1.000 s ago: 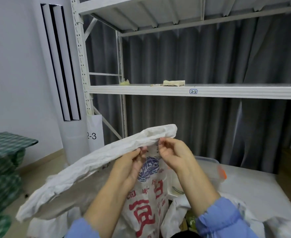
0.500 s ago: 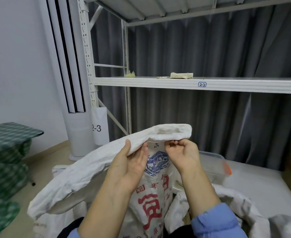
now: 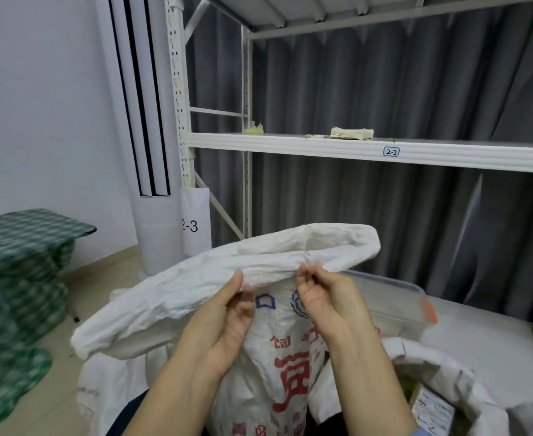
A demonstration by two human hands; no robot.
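A white woven sack [image 3: 277,357] with red and blue print hangs in front of me, its top rolled over into a thick white cuff [image 3: 196,284]. My left hand [image 3: 224,322] pinches the lower edge of the cuff between thumb and fingers. Just to its right, my right hand [image 3: 325,297] pinches the same edge with curled fingers. The inside of the sack is hidden.
A white metal rack has a shelf [image 3: 321,146] labelled 2-2 that carries a stack of paper [image 3: 351,133]. A clear plastic bin [image 3: 394,303] stands on a white surface behind the sack. Another open sack [image 3: 441,391] lies lower right. Green checked cloth [image 3: 17,278] covers things at the left.
The sack's cuff has risen and spread wider to the right. My hands have shifted along its edge and moved slightly apart. The view has tilted and come closer.
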